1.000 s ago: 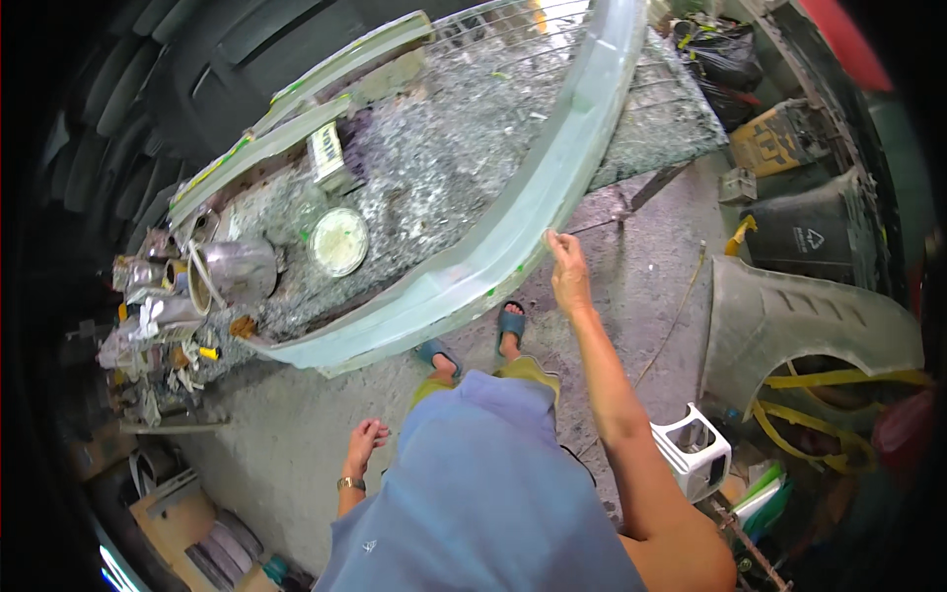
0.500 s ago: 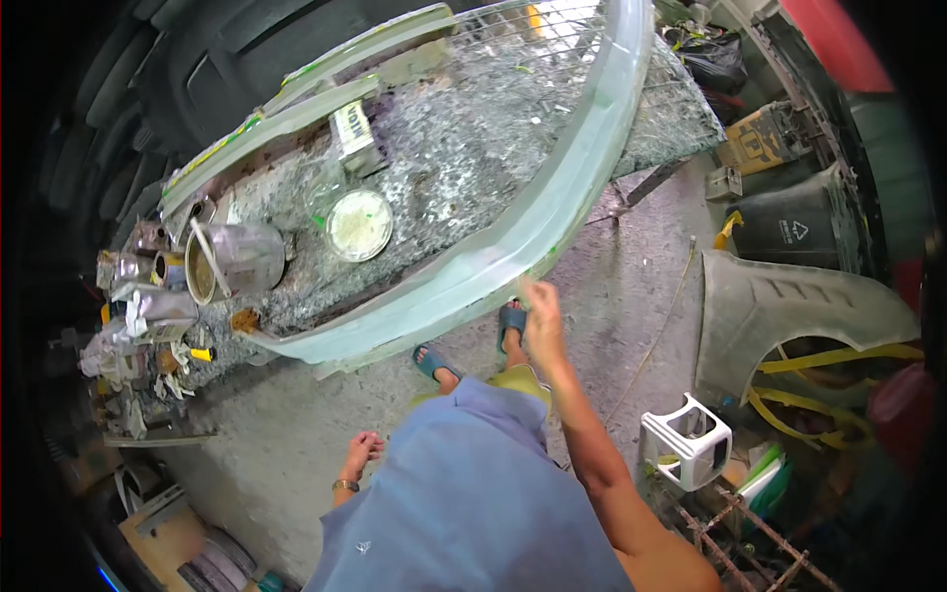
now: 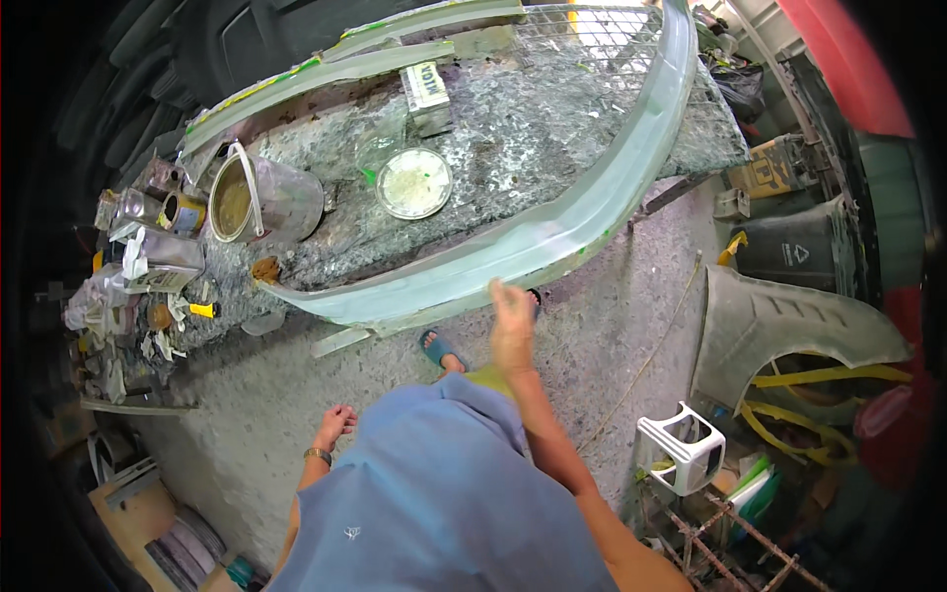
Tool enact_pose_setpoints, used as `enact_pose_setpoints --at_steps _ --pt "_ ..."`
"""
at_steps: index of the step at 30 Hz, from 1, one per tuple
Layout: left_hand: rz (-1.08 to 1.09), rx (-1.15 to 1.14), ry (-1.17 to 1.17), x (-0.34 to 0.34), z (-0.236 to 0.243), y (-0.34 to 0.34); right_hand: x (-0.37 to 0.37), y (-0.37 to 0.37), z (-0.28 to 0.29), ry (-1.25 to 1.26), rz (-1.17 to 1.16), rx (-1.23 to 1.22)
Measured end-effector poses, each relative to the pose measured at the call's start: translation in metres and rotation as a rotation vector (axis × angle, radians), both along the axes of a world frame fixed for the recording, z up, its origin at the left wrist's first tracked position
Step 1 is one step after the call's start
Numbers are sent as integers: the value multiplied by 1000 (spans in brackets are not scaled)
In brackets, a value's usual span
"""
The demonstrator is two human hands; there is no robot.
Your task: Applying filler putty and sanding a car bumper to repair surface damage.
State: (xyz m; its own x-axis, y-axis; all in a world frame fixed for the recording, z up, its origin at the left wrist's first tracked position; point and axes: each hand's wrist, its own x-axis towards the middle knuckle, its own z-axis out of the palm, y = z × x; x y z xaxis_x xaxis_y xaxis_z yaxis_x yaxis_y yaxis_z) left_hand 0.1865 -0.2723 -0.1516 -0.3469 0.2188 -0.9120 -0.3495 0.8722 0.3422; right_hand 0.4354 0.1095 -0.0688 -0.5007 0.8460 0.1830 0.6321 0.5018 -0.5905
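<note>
Head view, looking down on a person standing at a cluttered worktop (image 3: 552,148). Over the preceding second the right hand (image 3: 513,316) had travelled from higher up the pale green bumper (image 3: 592,212) toward its lower, nearer stretch, and the view had swung so that the tins came further into the picture; this suggested that the hand was working its way along the panel's edge rather than lifting it. The bumper itself lay as before, curving across the front edge of the worktop, its far end rising toward the wire mesh. The right hand was at the bumper's lower rim, its fingers (image 3: 501,292) extended and close together; motion blur left it uncertain whether they pressed on the surface or hovered just off it, and they clasped nothing. The left hand (image 3: 335,426) hung at the person's side, well apart from the worktop, fingers loosely curled and empty. An open metal pail (image 3: 261,197) and a round white-filled lid (image 3: 414,184) stood behind the bumper.
</note>
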Motion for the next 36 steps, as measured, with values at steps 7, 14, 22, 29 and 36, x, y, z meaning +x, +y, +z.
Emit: enact_pose_setpoints --at_steps 7,14,22,29,36 --pt "-58 226 -78 -3 27 98 18 17 -30 -67 -242 70" --pt "-99 306 -98 -10 32 119 -38 -57 -34 -47 187 -83" --pt "0 269 -143 -4 21 97 7 -18 -35 -204 -89 77" --pt "-76 234 -103 -4 19 96 -104 -89 -34 -147 458 132" --pt "-64 186 -22 -2 8 70 -11 -21 -33 -275 178 112"
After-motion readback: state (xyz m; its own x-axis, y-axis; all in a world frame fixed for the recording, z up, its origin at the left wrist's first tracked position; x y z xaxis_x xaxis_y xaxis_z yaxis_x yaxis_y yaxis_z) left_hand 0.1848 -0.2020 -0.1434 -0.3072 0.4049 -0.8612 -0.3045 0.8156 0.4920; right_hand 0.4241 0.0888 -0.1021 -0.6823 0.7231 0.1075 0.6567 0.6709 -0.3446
